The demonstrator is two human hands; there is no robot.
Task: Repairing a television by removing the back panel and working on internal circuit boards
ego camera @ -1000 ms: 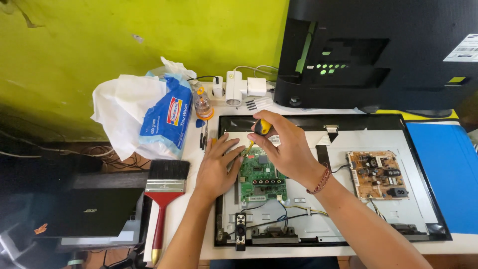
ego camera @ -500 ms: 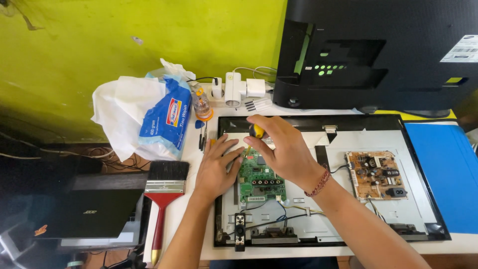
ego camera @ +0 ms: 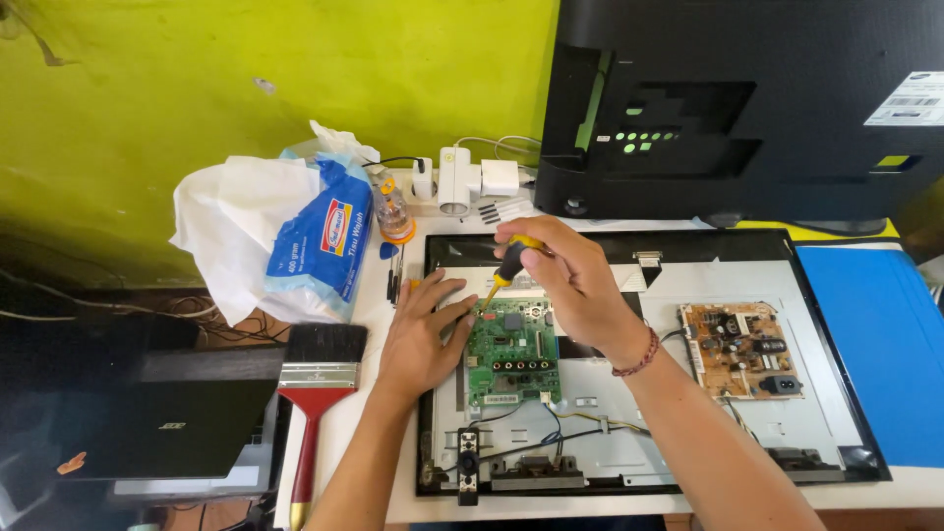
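Observation:
My right hand (ego camera: 565,280) grips a small screwdriver (ego camera: 508,265) with a black and yellow handle, its tip set on the top left corner of a green circuit board (ego camera: 513,356). The board sits in the open back of a flat screen panel (ego camera: 747,433) lying on the table. My left hand (ego camera: 420,332) rests flat on the panel's left edge, fingers spread, fingertips touching the green board's left side. A brown circuit board (ego camera: 739,349) is mounted further right in the same panel.
A red-handled paintbrush (ego camera: 317,393) lies left of my left arm. A blue tissue pack (ego camera: 320,236) on a white bag, a small bottle (ego camera: 393,209) and a white power strip (ego camera: 462,182) stand behind. A black monitor back (ego camera: 728,108) rises at the rear. A laptop (ego camera: 157,423) sits lower left; a blue sheet (ego camera: 880,344) lies right.
My right hand has tilted the screwdriver so its handle shows above the fingers and the tip points down at the board's corner. The left hand stays in place.

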